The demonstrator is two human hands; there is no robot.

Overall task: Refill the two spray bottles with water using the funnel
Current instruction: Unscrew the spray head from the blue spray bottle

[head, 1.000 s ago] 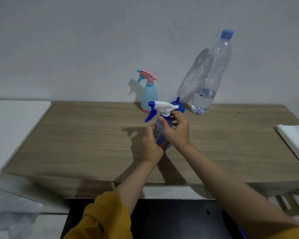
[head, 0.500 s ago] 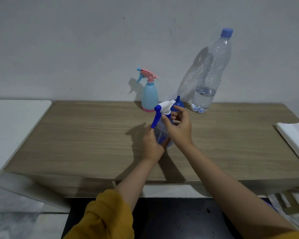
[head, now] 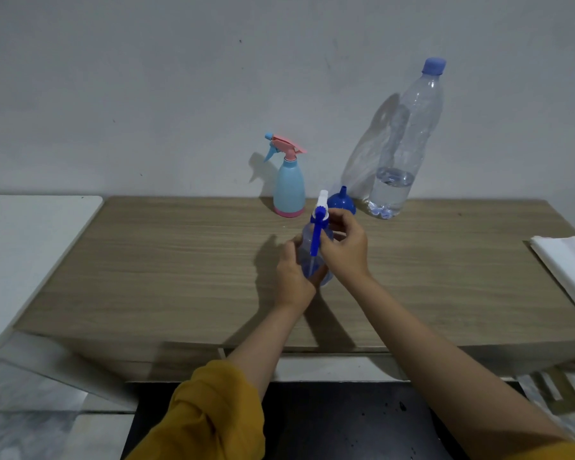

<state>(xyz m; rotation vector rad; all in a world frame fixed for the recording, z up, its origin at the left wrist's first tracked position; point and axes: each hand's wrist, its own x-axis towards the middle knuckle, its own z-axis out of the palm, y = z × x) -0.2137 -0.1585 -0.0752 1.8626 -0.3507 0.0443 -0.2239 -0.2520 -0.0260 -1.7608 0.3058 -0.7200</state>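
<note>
A clear blue spray bottle (head: 307,260) stands on the wooden table (head: 180,260) in the middle. My left hand (head: 291,273) grips its body. My right hand (head: 344,244) curls round its blue and white trigger head (head: 319,215), whose trigger points toward me. Behind it a blue funnel (head: 342,202) lies upside down, spout up. A light blue spray bottle with a pink head (head: 288,184) stands at the back by the wall. To its right stands a large clear water bottle (head: 402,154) with a blue cap, water filling its lower part.
A folded white cloth (head: 568,270) lies at the table's right edge. A white surface (head: 20,247) adjoins the table on the left. The grey wall runs right behind the bottles. A dark area lies below the table's front edge.
The trigger head has turned round on the bottle: its nozzle pointed left one second ago and now points toward me. My right hand turned with it; my left hand kept its grip.
</note>
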